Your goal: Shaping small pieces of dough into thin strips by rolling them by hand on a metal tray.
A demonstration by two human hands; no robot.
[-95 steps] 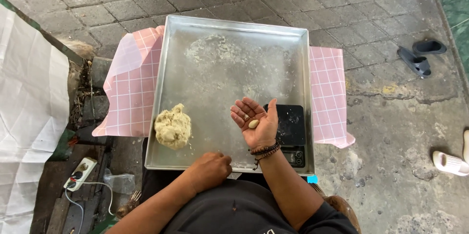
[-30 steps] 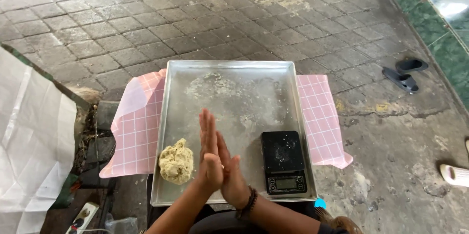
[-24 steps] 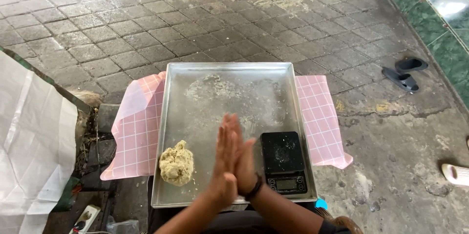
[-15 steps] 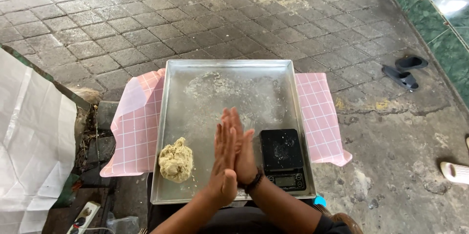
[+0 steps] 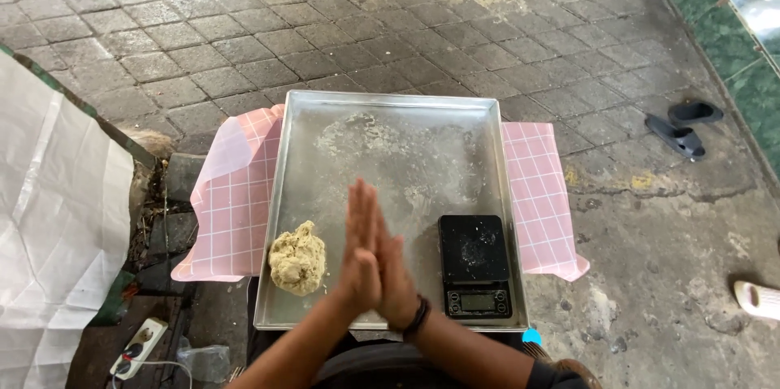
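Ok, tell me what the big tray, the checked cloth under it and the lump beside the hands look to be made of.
The tray looks like bare metal, probably aluminium: dull silver sheen, floury smears. The checked cloth seems a smooth plastic or coated sheet, pink with white grid lines; it lies stiffly, though woven fabric can't be ruled out. The lump looks like soft dough, pale beige with a rough, crumbly surface.

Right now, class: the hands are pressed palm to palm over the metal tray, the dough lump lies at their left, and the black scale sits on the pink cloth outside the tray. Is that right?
Not quite. The head view shows the scale inside the tray, in its near right corner, not on the cloth. The rest holds: left hand and right hand are pressed together, dough at their left.
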